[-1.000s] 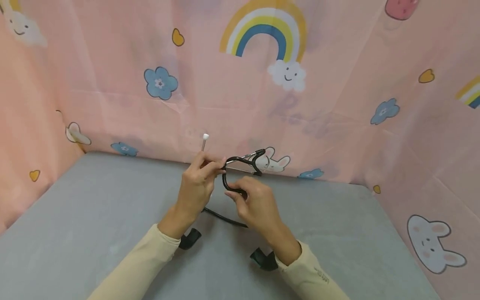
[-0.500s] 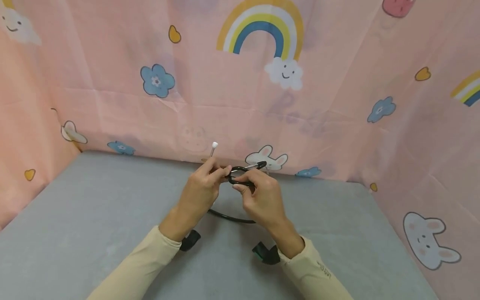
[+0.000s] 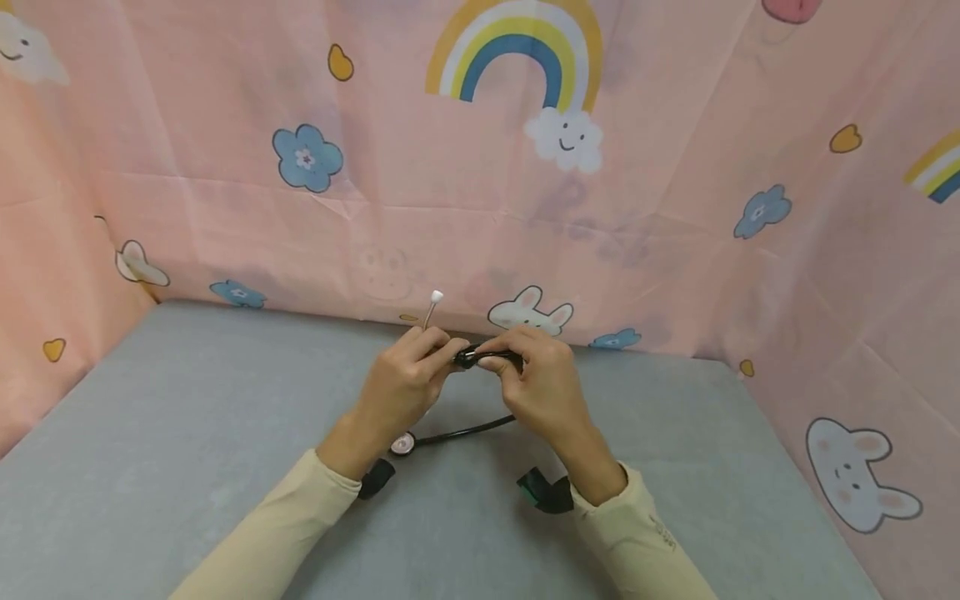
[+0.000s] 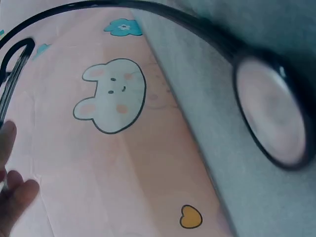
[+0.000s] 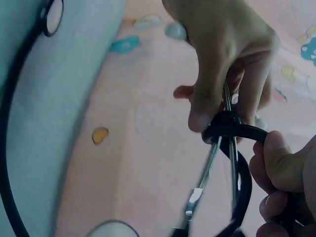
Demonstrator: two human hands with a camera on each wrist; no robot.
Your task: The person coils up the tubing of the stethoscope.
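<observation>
A stethoscope with black tubing (image 5: 247, 132) is held up over the table between both hands. My left hand (image 3: 405, 371) pinches its metal ear tubes, and a white ear tip (image 3: 437, 296) sticks up beyond those fingers. In the right wrist view the tubing passes around the metal ear tubes (image 5: 211, 159) just below the left fingertips. My right hand (image 3: 542, 387) pinches the tubing close to that wrap with thumb and fingers. The round chest piece (image 3: 402, 443) dangles below the left hand on the tubing, and it looms large in the left wrist view.
The grey tabletop (image 3: 225, 417) stretches beneath the hands. A pink printed cloth (image 3: 420, 167) stands behind it and along both sides. Black mounts (image 3: 543, 490) sit at both wrists.
My right hand has moved up and drawn the tubing from a wide loop into a tight wrap around the ear tubes. The ear tubes have dipped, and the chest piece has come into view.
</observation>
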